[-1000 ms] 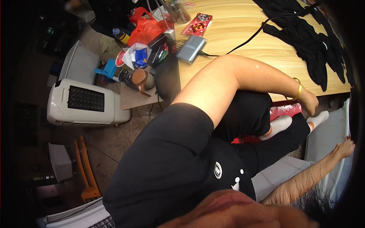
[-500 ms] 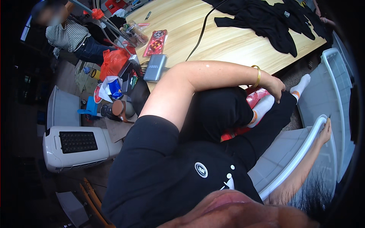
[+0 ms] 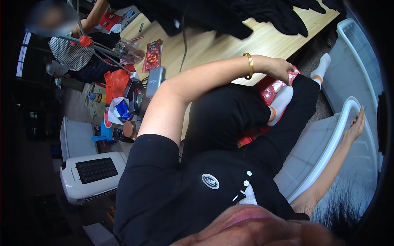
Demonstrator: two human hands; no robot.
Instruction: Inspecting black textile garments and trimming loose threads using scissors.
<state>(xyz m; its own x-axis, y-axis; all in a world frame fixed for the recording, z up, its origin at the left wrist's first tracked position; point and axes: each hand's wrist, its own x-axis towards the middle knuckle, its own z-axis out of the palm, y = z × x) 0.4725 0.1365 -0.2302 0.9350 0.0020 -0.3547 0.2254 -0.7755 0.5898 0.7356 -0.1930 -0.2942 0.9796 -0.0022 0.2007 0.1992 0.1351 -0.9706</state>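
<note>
My left hand (image 3: pixel 280 69), with gold bangles (image 3: pixel 248 66) at the wrist, reaches across to the table edge. Its fingers hang loosely bent over a glossy red surface (image 3: pixel 271 88), beside a white-socked foot (image 3: pixel 282 98); nothing shows in them. Over on the right, my right hand (image 3: pixel 355 128) is raised beside the pale rim of a plastic tub (image 3: pixel 342 119). A thin dark tip sticks out past its fingers, from a small pointed tool too small to name. Black garments (image 3: pixel 221 16) lie across the far part of the wooden table (image 3: pixel 205 49).
A grey boxed device (image 3: pixel 155 82) and a red packaged item (image 3: pixel 152 56) lie at the table's left side. Beyond them are an orange-red bag (image 3: pixel 115 84) and a person in a striped top (image 3: pixel 72 53). A white appliance (image 3: pixel 94 176) stands left; another tub (image 3: pixel 357 53) stands right.
The view has shifted. My left hand has moved up and left, its fingers looser. My right hand has risen slightly. The black garments have been pulled leftward, and the other person's arm is raised.
</note>
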